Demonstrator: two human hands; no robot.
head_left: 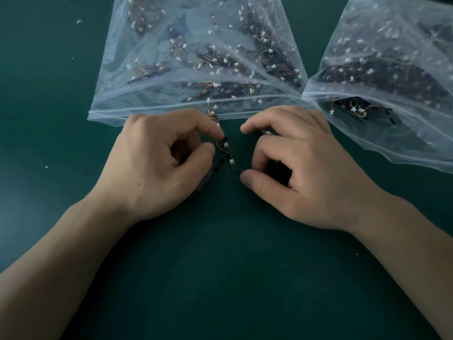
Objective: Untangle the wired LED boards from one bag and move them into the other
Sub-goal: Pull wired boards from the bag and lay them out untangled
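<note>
Two clear bags lie on a green table (232,266), both full of black boards with white connectors. The left bag (115,94) has its mouth edge toward the person. The right bag (416,133) lies just beside it, mouth open toward the hands.

The left hand (157,163) is curled. Its forefinger and thumb pinch a narrow board (230,155) just out from the left bag's mouth. That board's long axis runs away-to-near, and its near end slants slightly right. White LEDs show on its face, and an orange wire (218,145) loops at its side. A second board (213,171) lies partly under the left thumb. It is angled the other way, with its near end to the left.

The right hand (294,168) is also curled. A third board (267,132), dark and mostly hidden, pokes out between its fingers. I cannot tell which way it runs.
</note>
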